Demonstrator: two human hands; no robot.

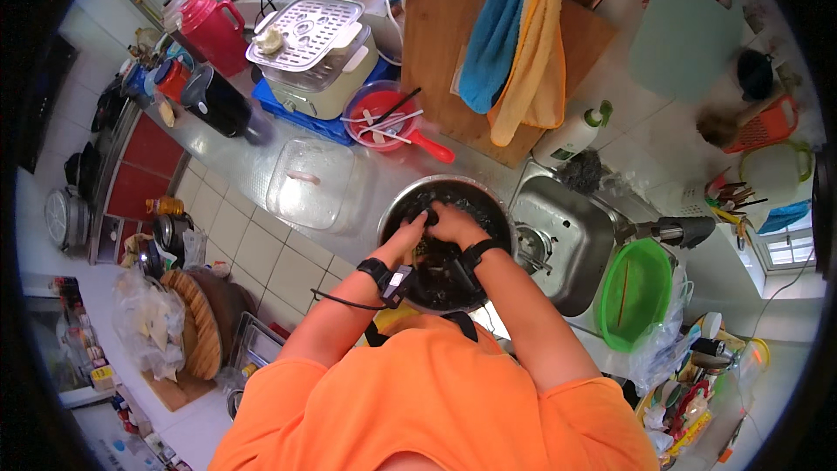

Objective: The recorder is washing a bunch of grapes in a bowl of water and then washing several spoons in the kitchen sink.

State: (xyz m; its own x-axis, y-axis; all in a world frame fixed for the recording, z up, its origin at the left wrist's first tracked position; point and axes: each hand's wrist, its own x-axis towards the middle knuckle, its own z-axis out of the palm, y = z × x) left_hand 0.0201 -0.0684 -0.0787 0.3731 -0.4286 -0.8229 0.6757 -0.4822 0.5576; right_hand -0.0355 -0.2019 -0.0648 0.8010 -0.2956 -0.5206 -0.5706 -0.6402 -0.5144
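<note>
A round steel basin (384, 231) stands at the counter's edge in front of me, left of the sink. Dark liquid and dark pieces fill it; their kind is too dim to make out. Both my hands are inside, close together over its middle. My left hand (408, 234) is closed with its fingertips at a small dark piece (431, 217). From the other side, my right hand (453, 223) curls its fingers against that same piece. Each wrist wears a black strap, and the left one carries a small device with a cable.
Right of the basin is a steel sink (571, 275) with a green plastic tub (636, 295) beside it. A clear lidded container (309, 183) lies to the left. Behind stand a red-handled strainer (381, 113), a cream steamer (318, 78) and a wooden board (445, 26) hung with towels.
</note>
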